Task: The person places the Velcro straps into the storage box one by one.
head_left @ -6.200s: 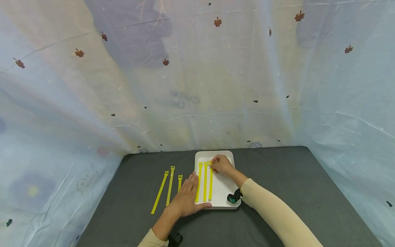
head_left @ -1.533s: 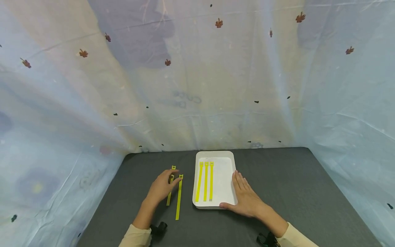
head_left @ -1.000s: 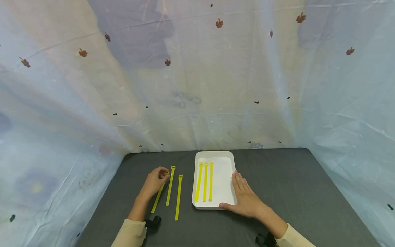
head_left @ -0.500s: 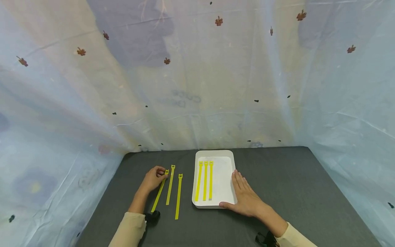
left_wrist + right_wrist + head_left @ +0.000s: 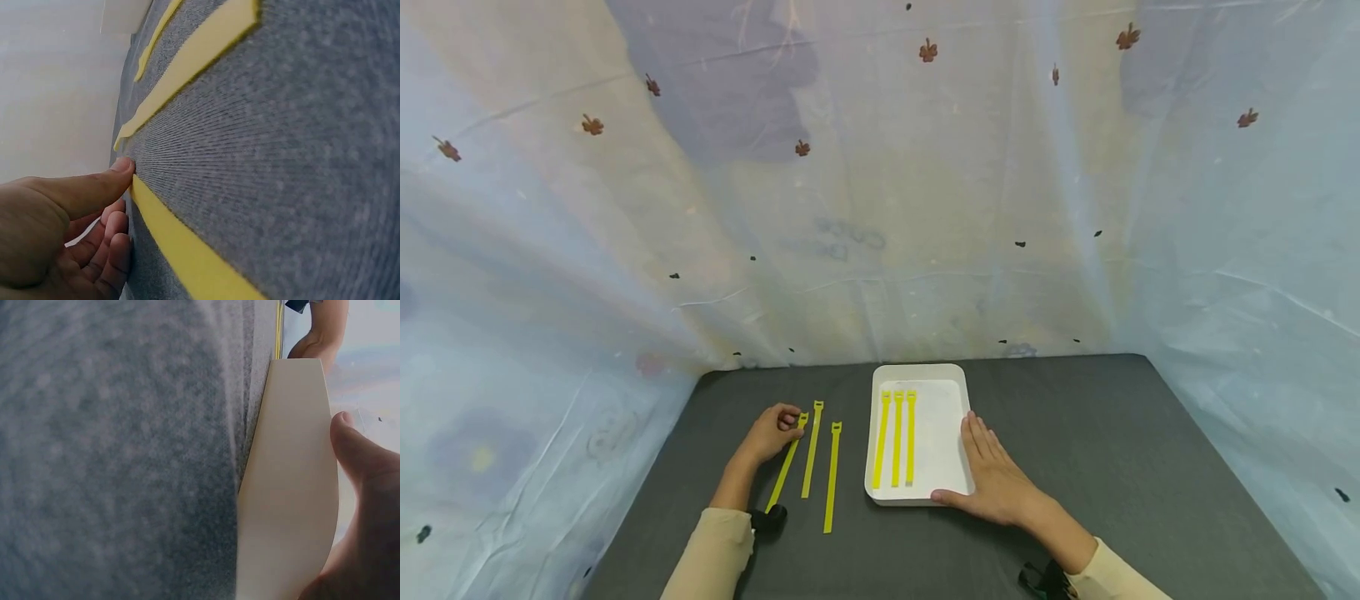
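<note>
Three yellow hook-and-loop cable straps with slotted heads lie on the dark cloth, left of a white tray (image 5: 942, 450). At the head of the leftmost strap (image 5: 783, 475) my left hand (image 5: 770, 433) pinches with thumb and fingers; the left wrist view shows the thumb (image 5: 103, 187) on the end of that yellow strap (image 5: 181, 250). Beside it lie the middle strap (image 5: 812, 454) and the right strap (image 5: 832, 483), untouched. My right hand (image 5: 1000, 479) rests with straight fingers along the tray's right side, thumb at its front edge. Three more straps (image 5: 897, 442) lie side by side inside the tray.
Dark grey cloth (image 5: 1097, 450) covers the table. A pale patterned curtain (image 5: 887, 208) hangs behind it and along both sides. Black bands with camera mounts sit at both wrists, the left mount (image 5: 767, 521) hanging close to the lower end of the leftmost strap.
Earlier my right hand held the third strap's head in the tray while my left steadied its left side. My right moved to the tray's right side, my left to the leftmost strap.
</note>
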`<state>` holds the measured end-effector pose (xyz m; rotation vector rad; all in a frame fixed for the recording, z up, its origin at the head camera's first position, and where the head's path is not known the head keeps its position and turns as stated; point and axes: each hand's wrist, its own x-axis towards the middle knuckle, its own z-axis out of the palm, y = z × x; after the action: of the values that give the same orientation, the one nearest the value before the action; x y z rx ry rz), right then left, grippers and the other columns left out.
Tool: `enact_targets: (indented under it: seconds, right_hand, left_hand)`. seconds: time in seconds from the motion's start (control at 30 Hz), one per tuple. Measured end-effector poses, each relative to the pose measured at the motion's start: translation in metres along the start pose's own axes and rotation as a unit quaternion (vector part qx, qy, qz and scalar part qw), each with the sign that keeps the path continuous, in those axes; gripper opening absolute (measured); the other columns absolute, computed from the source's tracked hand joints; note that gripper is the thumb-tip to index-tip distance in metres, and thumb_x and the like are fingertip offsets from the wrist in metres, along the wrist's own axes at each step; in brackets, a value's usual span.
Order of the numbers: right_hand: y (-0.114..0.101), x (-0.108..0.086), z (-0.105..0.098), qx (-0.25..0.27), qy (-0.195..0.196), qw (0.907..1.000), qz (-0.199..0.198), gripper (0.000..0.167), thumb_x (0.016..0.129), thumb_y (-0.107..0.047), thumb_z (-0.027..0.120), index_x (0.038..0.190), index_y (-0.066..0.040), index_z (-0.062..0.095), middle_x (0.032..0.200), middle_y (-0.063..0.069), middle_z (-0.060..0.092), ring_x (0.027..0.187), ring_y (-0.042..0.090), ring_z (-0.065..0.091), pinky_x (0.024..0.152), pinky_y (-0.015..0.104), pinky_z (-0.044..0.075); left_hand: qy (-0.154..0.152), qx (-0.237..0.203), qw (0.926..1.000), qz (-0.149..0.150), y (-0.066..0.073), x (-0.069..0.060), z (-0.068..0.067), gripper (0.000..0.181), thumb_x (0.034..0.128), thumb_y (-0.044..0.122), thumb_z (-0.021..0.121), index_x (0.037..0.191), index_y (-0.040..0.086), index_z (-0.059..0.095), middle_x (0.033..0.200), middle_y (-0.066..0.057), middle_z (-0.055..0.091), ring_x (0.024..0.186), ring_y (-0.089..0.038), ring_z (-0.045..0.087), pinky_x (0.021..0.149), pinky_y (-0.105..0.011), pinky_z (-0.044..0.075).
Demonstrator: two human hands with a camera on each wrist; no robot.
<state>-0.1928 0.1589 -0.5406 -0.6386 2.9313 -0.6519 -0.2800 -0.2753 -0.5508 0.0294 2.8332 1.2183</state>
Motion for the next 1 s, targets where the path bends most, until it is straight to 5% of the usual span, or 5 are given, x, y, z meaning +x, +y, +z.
enact_targets:
  seconds: [0.57, 1.0]
  right_hand:
    - [-0.003, -0.001, -0.003, 0.006, 0.004, 1.0, -0.001, 0.135, 0.088, -0.083, 0.067, 0.168, 0.009, 0.007, 0.177, 0.028, 0.003, 0.165, 0.044, 0.007, 0.133, 0.059, 0.015]
    - [-0.002, -0.001, -0.002, 0.011, -0.003, 0.9999, 0.0, 0.135, 0.088, -0.083, 0.066, 0.168, 0.008, 0.005, 0.178, 0.026, 0.0, 0.166, 0.042, 0.005, 0.133, 0.058, 0.014]
  left_hand:
    - [0.019, 0.021, 0.9994, -0.02, -0.007, 0.004, 0.004, 0.032, 0.0977, 0.008, 0.08, 0.119, 0.01, 0.057, 0.113, -0.012, 0.063, 0.1, -0.026, 0.061, 0.083, -0.045, 0.052]
    - [0.018, -0.01, 0.9998, 0.003, -0.009, 0.0, 0.006, 0.024, 0.1006, 0.008, 0.077, 0.119, 0.005, 0.061, 0.101, -0.005, 0.067, 0.091, -0.02, 0.06, 0.08, -0.039, 0.052]
